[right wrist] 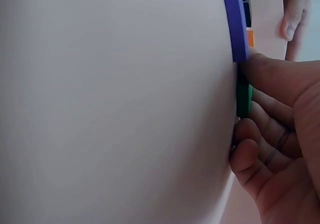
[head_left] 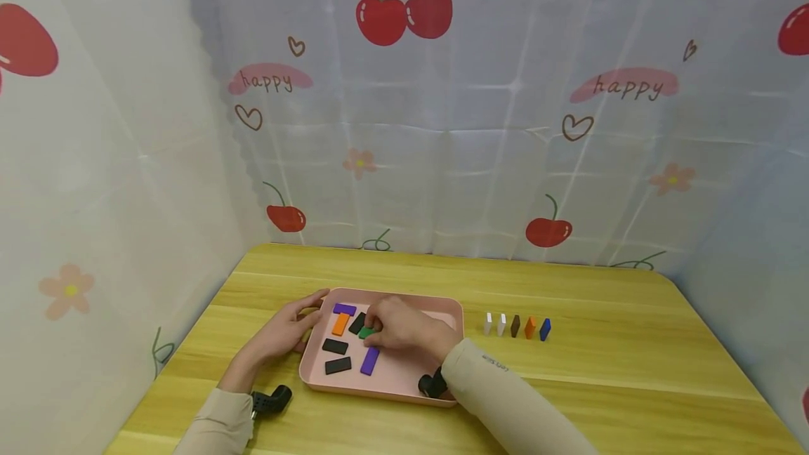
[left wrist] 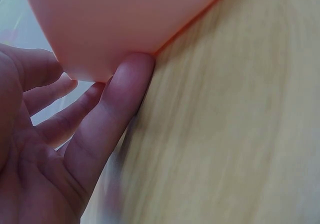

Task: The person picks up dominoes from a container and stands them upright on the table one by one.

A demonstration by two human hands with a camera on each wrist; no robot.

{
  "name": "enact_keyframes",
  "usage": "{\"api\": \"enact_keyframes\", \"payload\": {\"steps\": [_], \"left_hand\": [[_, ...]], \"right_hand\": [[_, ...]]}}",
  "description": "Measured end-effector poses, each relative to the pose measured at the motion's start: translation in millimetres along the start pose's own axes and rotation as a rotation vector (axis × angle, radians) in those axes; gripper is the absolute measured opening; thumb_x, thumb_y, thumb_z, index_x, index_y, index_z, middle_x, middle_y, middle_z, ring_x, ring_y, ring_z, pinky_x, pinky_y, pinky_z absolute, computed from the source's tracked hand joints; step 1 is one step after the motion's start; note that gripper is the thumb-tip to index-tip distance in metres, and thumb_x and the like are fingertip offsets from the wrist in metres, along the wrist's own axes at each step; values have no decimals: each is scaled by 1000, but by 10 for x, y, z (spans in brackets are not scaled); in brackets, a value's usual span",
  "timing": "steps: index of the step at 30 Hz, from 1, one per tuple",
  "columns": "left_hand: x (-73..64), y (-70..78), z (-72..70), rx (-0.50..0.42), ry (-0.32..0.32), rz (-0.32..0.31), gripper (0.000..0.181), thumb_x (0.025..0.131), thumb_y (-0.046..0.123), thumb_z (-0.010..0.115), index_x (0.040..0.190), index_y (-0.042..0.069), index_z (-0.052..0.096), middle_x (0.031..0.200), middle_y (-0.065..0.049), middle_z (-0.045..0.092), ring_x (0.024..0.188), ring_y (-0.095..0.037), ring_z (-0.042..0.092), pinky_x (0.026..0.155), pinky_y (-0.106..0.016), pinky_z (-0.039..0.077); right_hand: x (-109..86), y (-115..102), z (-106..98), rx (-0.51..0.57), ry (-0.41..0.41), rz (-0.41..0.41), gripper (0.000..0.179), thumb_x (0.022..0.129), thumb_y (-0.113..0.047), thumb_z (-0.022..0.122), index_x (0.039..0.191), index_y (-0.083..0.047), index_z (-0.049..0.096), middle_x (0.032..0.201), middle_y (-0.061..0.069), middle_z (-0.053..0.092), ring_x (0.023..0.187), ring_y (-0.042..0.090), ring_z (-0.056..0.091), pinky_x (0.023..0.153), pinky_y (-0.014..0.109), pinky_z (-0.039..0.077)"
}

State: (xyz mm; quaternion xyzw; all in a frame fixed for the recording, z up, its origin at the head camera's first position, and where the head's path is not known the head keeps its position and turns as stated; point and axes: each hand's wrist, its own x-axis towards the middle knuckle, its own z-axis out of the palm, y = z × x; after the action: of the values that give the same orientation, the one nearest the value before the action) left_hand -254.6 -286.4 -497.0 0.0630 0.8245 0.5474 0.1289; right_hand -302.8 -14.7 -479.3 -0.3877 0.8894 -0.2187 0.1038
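Inside the pink tray (head_left: pixel 379 390), my right hand (head_left: pixel 401 323) reaches down and pinches a green domino (head_left: pixel 366 333) between thumb and fingers. The right wrist view shows this green domino (right wrist: pixel 243 100) at the thumb, beside a purple domino (right wrist: pixel 235 24). About the hand lie an orange domino (head_left: pixel 340 324), a purple domino (head_left: pixel 369 361) and several black dominoes (head_left: pixel 338 365). My left hand (head_left: pixel 284 328) rests against the tray's left side, fingers loosely extended; in the left wrist view its thumb touches the outer wall (left wrist: pixel 120 24) near a corner.
Right of the tray a row of dominoes stands upright: two white (head_left: pixel 502 324), one brown (head_left: pixel 515 326), one orange (head_left: pixel 531 328) and one blue (head_left: pixel 546 329). A wooden table (head_left: pixel 607 385) lies underneath. Patterned curtains (head_left: pixel 455 181) enclose its back and sides.
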Motion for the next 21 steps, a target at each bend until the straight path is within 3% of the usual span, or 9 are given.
{"api": "enact_keyframes", "payload": {"steps": [5,12,21], "left_hand": [[4,-5,4,0,15,-7,53,110,25,51,161,29,37,159,-21,40,122,-34,62,73,-42,65],[12,-31,18,1,16,-1,53,110,25,51,161,29,38,159,-21,40,124,-36,62,72,-43,65],[8,-26,19,-5,10,6,53,110,24,51,160,31,38,159,-20,41,123,-35,62,73,-44,65]], "right_hand": [[-33,2,-24,12,-6,-8,21,91,-35,80,102,-18,76,86,-13,64,77,3,57,73,16,51],[-169,17,-127,128,15,46,14,94,-31,77,102,-21,73,89,-10,63,80,7,58,74,20,52],[-370,71,-350,133,77,32,9,94,-27,78,97,-22,71,88,-9,64,81,8,57,70,21,51]]}}
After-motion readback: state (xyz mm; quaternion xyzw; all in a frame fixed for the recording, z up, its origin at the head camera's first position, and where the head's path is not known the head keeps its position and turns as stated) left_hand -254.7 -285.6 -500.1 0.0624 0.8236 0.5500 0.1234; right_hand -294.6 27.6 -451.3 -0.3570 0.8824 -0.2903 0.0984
